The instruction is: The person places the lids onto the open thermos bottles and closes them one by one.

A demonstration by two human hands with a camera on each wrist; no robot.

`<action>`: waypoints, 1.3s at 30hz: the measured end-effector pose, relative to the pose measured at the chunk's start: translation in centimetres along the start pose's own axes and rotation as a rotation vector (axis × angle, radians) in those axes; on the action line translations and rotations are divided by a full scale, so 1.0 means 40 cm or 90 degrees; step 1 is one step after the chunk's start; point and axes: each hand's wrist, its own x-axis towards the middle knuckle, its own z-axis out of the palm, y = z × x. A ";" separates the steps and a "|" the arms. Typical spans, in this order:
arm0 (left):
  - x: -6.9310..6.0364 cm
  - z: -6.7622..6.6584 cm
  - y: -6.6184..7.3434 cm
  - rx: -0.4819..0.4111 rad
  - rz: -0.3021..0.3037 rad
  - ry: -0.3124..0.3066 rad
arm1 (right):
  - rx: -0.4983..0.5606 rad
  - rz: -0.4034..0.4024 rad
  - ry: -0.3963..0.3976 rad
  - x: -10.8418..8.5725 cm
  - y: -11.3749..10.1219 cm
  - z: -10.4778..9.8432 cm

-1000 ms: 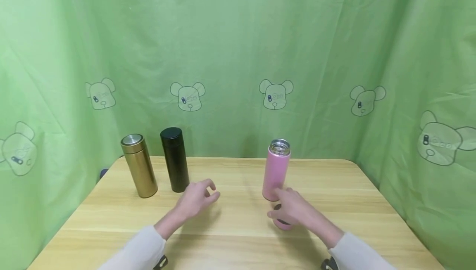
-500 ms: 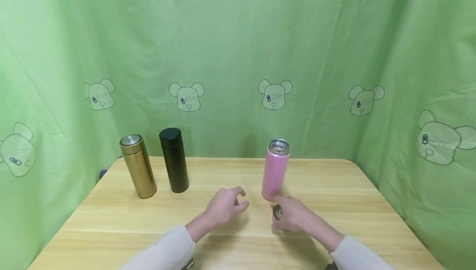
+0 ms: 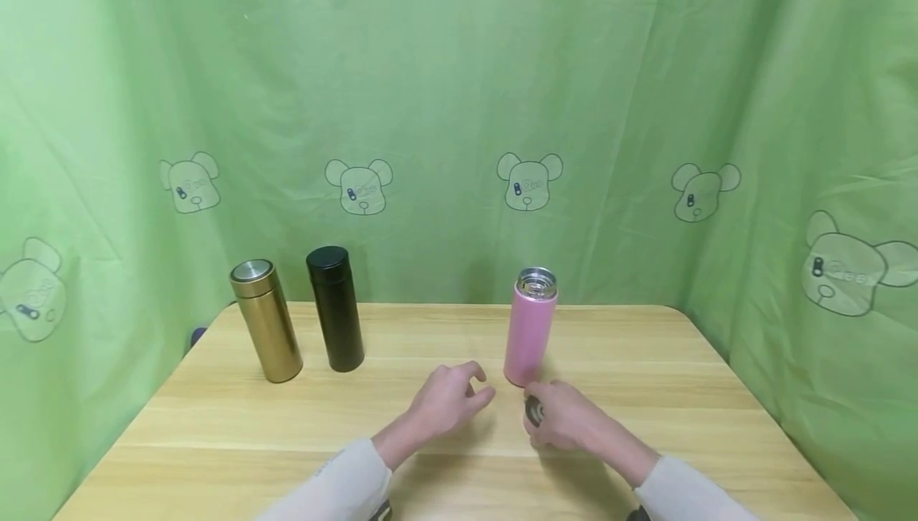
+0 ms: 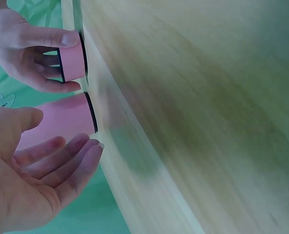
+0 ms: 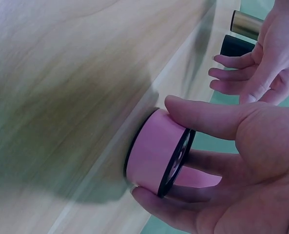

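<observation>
A pink thermos [image 3: 529,334] stands upright and uncapped, its silver mouth showing. Just in front of it, my right hand [image 3: 562,417] grips a pink lid [image 5: 154,146] with dark rims, thumb on one side and fingers on the other. The lid stands on the table, partly hidden by that hand in the head view. To the left, my left hand [image 3: 446,401] hovers low over the table, fingers loosely bent and holding nothing. In the left wrist view, the thermos [image 4: 66,114] appears behind the left fingers, apparently without contact.
A gold thermos [image 3: 268,330] and a black thermos [image 3: 335,314] stand capped at the table's back left. The wooden table [image 3: 215,441] is enclosed behind and at the sides by a green curtain [image 3: 445,107].
My left hand has moved right, away from the black thermos toward the pink one. The right hand has lowered and its fingers have taken hold of the pink lid.
</observation>
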 end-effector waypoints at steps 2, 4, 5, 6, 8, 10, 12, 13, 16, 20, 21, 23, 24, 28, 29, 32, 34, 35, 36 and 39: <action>0.001 0.000 0.000 0.002 0.001 -0.001 | 0.001 -0.003 0.000 0.000 0.002 0.000; 0.001 0.001 0.000 0.004 0.001 -0.002 | -0.001 -0.008 0.001 0.001 0.005 0.001; 0.002 0.001 0.000 0.006 0.001 -0.002 | -0.001 -0.007 0.001 0.001 0.006 0.001; 0.002 0.001 0.000 0.007 0.000 -0.002 | -0.001 -0.007 0.000 0.001 0.007 0.001; 0.003 0.002 -0.001 0.008 -0.001 -0.001 | -0.001 -0.008 0.000 0.002 0.009 0.001; 0.004 0.001 -0.001 0.006 -0.003 0.002 | 0.000 -0.007 0.001 0.002 0.010 0.001; 0.005 0.000 -0.002 0.002 -0.004 0.004 | -0.001 -0.003 0.002 0.002 0.011 0.000; 0.006 -0.001 -0.003 -0.002 -0.004 0.005 | -0.003 -0.001 0.002 0.002 0.011 -0.002; 0.011 -0.007 -0.006 -0.010 -0.012 0.011 | 0.000 0.005 0.005 0.004 0.008 -0.008; 0.021 -0.014 -0.011 -0.020 -0.028 0.026 | 0.017 0.017 0.014 0.003 0.000 -0.021; 0.024 -0.016 -0.011 -0.024 -0.029 0.031 | 0.025 0.022 0.016 0.003 -0.002 -0.024; 0.031 -0.021 -0.011 -0.034 -0.032 0.040 | 0.032 0.028 0.021 0.002 -0.006 -0.031; 0.035 -0.023 -0.010 -0.040 -0.034 0.046 | 0.033 0.030 0.025 0.002 -0.008 -0.035; 0.048 -0.029 -0.007 -0.073 -0.049 0.066 | 0.033 0.033 0.037 0.001 -0.011 -0.046; 0.051 -0.029 -0.007 -0.083 -0.056 0.070 | 0.032 0.032 0.039 0.001 -0.011 -0.048; 0.057 -0.028 -0.005 -0.110 -0.072 0.080 | 0.033 0.032 0.042 0.001 -0.012 -0.051; 0.060 -0.025 -0.002 -0.119 -0.074 0.088 | 0.032 0.030 0.044 0.001 -0.011 -0.051; 0.062 -0.024 0.000 -0.122 -0.075 0.091 | 0.031 0.029 0.045 0.001 -0.011 -0.052; 0.064 -0.023 0.002 -0.125 -0.075 0.095 | 0.029 0.029 0.046 0.001 -0.010 -0.052; 0.075 -0.020 0.016 -0.132 -0.092 0.107 | 0.027 0.026 0.048 0.000 -0.009 -0.051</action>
